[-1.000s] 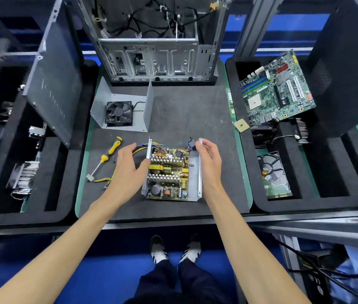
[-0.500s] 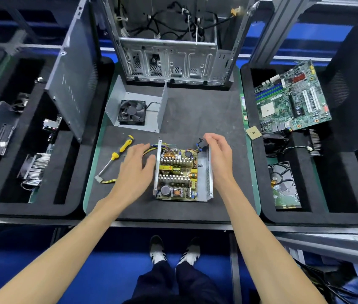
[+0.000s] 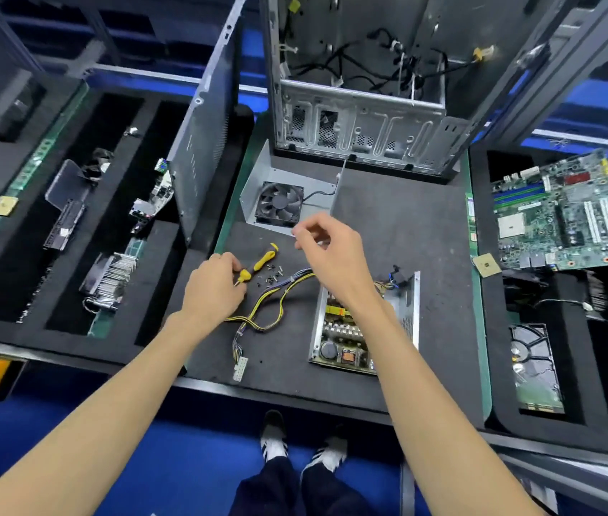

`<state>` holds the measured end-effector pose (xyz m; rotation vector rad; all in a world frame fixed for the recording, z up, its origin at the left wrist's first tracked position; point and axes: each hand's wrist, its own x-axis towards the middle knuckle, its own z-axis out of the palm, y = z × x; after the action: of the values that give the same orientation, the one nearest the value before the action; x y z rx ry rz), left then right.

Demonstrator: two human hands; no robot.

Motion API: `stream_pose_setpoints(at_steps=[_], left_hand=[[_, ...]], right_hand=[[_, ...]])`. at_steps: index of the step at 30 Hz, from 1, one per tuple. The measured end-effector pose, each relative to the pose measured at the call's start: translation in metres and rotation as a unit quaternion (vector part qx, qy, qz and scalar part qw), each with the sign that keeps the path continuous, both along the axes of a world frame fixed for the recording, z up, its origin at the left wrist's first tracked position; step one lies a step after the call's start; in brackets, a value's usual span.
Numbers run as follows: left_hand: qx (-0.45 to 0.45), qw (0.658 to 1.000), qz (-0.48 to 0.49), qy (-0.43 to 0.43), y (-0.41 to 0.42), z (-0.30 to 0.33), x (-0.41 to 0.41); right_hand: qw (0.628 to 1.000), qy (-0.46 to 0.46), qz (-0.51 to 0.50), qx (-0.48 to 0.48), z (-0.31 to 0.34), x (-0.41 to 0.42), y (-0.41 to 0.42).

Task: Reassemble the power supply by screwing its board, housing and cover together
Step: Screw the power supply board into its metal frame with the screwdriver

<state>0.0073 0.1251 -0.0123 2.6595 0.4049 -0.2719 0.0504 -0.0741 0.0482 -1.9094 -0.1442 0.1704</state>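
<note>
The power supply housing [image 3: 411, 303] lies on the black mat with its board [image 3: 343, 335] inside, partly hidden by my right forearm. Its yellow and black cable bundle [image 3: 272, 303] trails left to a white connector [image 3: 240, 366]. The grey cover with the fan [image 3: 279, 203] lies open farther back. A yellow screwdriver [image 3: 263, 259] rests beside several loose screws [image 3: 272, 276]. My left hand [image 3: 215, 288] grips the screwdriver at the base of its handle. My right hand [image 3: 328, 249] hovers over the cover's near edge with thumb and forefinger pinched; whether they hold anything is unclear.
An open PC case [image 3: 362, 135] stands at the back, with a side panel [image 3: 202, 150] leaning to its left. In the right foam tray are a motherboard [image 3: 563, 221], a CPU [image 3: 486, 265] and a hard drive [image 3: 535, 366]. A heatsink [image 3: 109, 281] sits in the left tray.
Both hands left the housing and moved left. The left hand went to the screwdriver, and the right hand went up towards the cover. The camera also shifted.
</note>
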Motion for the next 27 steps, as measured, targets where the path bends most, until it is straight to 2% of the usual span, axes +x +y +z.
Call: stream_pose_setpoints(at_steps=[3,6,9,12,15,17,20,23,27], left_hand=[[-0.037,0.999,0.014,-0.017,0.004,-0.002,0.000],[-0.115,0.991,0.030,-0.067,0.008,0.006,0.005],[-0.224,0.963,0.026,-0.147,-0.003,0.030,0.013],[-0.305,0.930,-0.016,-0.205,-0.021,0.060,0.021],[-0.360,0.914,-0.075,-0.171,-0.034,0.077,0.029],[-0.380,0.912,-0.098,-0.120,-0.034,0.075,0.035],[-0.340,0.935,-0.059,-0.080,-0.023,0.054,0.041],[-0.194,0.979,-0.043,-0.056,-0.015,0.023,0.041],[-0.129,0.989,-0.062,-0.042,-0.020,-0.006,0.037]], right_hand=[[1.000,0.025,0.000,-0.007,-0.011,0.001,0.011],[0.998,0.024,-0.052,0.020,-0.014,0.005,0.014],[0.993,0.010,-0.114,0.016,-0.011,0.010,0.012],[0.991,0.054,-0.120,-0.016,-0.005,0.017,0.013],[0.984,0.103,-0.094,0.108,0.003,0.021,0.010],[0.979,0.098,-0.111,0.140,0.004,0.022,0.004],[0.953,0.124,-0.198,0.190,0.005,0.027,-0.014],[0.904,0.178,-0.261,0.289,0.005,0.031,-0.036],[0.874,0.193,-0.280,0.349,0.001,0.026,-0.050]])
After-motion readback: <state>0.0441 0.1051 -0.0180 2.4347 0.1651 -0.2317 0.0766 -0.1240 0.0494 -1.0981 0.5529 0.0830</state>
